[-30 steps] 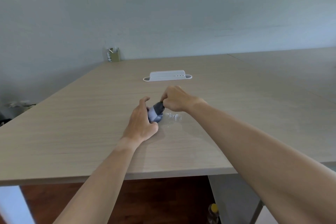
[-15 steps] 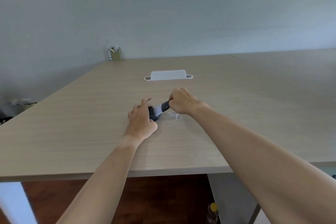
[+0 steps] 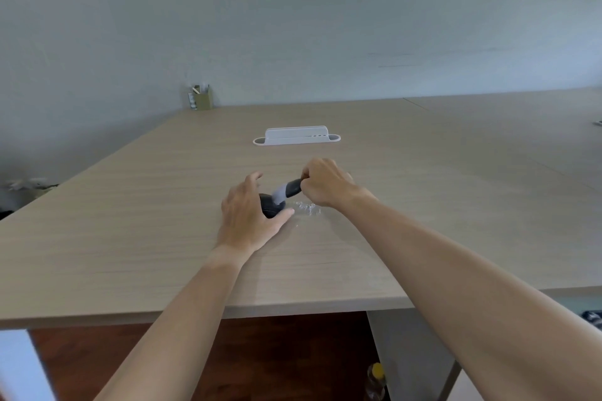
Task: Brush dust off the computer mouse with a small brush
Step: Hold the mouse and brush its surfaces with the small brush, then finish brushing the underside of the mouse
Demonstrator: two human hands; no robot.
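A dark computer mouse (image 3: pixel 269 205) lies on the wooden table (image 3: pixel 130 238), mostly covered by my left hand (image 3: pixel 249 215), which grips it from the left and front. My right hand (image 3: pixel 325 182) is closed around the dark handle of a small brush (image 3: pixel 286 191). Its pale bristles slant down to the left and touch the top of the mouse. A patch of whitish dust (image 3: pixel 308 208) lies on the table just right of the mouse.
A white slotted stand (image 3: pixel 296 137) sits farther back on the table. A pen holder (image 3: pixel 202 98) stands in the far left corner by the wall. A bottle (image 3: pixel 376 381) stands on the floor below the table's front edge.
The mouse now lies flat under my left hand instead of tilted up. My right hand and the brush handle have shifted slightly right, with the bristles still on the mouse.
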